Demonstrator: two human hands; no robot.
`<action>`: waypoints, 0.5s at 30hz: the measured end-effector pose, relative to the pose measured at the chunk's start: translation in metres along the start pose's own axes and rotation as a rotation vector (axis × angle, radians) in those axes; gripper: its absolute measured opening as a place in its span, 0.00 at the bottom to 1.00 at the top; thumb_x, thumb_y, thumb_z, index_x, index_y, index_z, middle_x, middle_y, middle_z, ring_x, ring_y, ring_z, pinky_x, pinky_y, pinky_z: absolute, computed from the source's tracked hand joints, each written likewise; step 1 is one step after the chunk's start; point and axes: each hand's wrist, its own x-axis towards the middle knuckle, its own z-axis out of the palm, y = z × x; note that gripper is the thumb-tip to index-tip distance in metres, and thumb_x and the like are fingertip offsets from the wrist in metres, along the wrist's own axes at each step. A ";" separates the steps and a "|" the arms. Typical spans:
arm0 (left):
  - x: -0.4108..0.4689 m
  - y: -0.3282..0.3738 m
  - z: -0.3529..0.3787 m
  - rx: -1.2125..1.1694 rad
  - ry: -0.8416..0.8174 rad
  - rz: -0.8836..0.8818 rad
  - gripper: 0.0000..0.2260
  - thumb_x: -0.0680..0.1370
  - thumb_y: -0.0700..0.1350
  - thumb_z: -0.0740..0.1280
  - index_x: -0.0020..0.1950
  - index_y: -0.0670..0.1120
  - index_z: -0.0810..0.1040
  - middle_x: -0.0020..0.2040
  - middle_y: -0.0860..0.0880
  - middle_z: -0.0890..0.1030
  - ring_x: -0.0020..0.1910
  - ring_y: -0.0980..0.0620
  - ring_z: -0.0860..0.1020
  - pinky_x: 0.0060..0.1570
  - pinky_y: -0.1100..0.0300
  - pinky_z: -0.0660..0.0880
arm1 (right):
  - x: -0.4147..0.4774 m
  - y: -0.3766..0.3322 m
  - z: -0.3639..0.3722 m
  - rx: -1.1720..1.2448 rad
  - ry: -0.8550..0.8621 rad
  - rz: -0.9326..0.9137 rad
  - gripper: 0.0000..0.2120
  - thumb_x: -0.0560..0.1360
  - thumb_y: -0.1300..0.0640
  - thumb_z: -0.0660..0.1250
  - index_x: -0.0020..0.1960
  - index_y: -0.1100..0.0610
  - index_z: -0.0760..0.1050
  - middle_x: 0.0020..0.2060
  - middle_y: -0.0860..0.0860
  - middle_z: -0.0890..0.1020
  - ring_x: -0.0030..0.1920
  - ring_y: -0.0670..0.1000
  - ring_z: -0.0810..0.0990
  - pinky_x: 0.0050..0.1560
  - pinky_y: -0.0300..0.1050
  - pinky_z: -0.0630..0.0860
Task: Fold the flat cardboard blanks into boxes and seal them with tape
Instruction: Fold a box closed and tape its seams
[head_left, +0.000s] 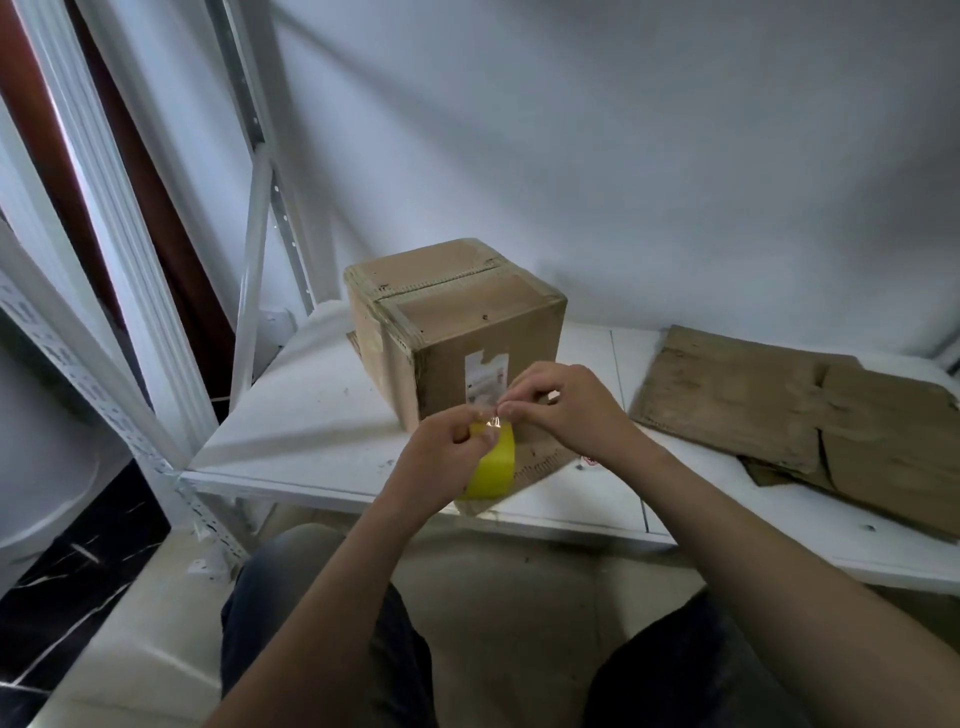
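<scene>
The clear tape end (491, 424) is pinched by the fingers (511, 409) of the right hand (566, 410). The yellow roll (496, 465) is gripped in the left hand (441, 460), just in front of the box (457, 322) on the shelf (311, 415). Thin, sticky film, likely best taken at its edge. The film itself can barely be made out.

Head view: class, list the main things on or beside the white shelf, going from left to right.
white rack post → taped cardboard box → flat cardboard blanks. The yellow tape roll overlaps the box, so it is left out.
</scene>
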 end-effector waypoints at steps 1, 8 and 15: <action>-0.003 0.003 0.003 0.002 -0.011 0.018 0.09 0.82 0.47 0.67 0.60 0.55 0.83 0.49 0.55 0.85 0.50 0.53 0.82 0.53 0.42 0.81 | -0.008 -0.004 -0.003 0.008 0.036 0.000 0.01 0.72 0.54 0.78 0.44 0.50 0.87 0.41 0.44 0.84 0.43 0.46 0.82 0.45 0.43 0.78; -0.017 0.023 0.026 0.070 -0.016 0.104 0.16 0.82 0.46 0.66 0.70 0.50 0.78 0.61 0.49 0.82 0.57 0.49 0.80 0.60 0.43 0.78 | -0.050 -0.035 -0.018 -0.185 0.128 -0.023 0.05 0.77 0.56 0.73 0.43 0.50 0.79 0.41 0.44 0.81 0.42 0.43 0.79 0.40 0.32 0.72; -0.005 0.042 0.046 0.099 -0.044 0.102 0.21 0.82 0.48 0.66 0.75 0.47 0.70 0.63 0.51 0.75 0.63 0.49 0.77 0.64 0.45 0.75 | -0.070 -0.028 -0.034 -0.213 0.168 0.013 0.06 0.82 0.54 0.64 0.48 0.47 0.70 0.42 0.43 0.80 0.37 0.45 0.80 0.38 0.45 0.75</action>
